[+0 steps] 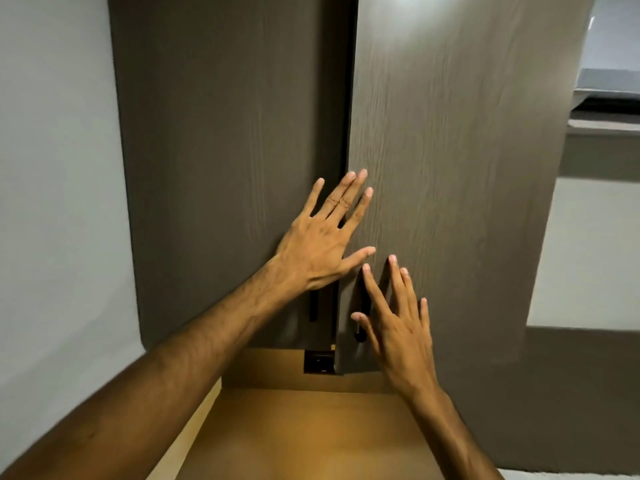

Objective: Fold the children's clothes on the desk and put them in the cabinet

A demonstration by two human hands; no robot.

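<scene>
A tall grey-brown cabinet fills the view, with a left door [225,150] and a right door [450,150]. The right door stands slightly ajar, with a dark gap between the two. My left hand [322,240] lies flat with fingers spread across the seam, palm against the doors. My right hand [398,320] is spread open low on the right door, over its black vertical handle [360,327]. Another black handle [313,306] shows on the left door under my left wrist. No clothes are in view.
A wooden desk surface [311,438] sits right below the cabinet doors. A pale wall [59,202] is to the left. At the right, beyond the cabinet side, a grey ledge [606,123] and light wall are visible.
</scene>
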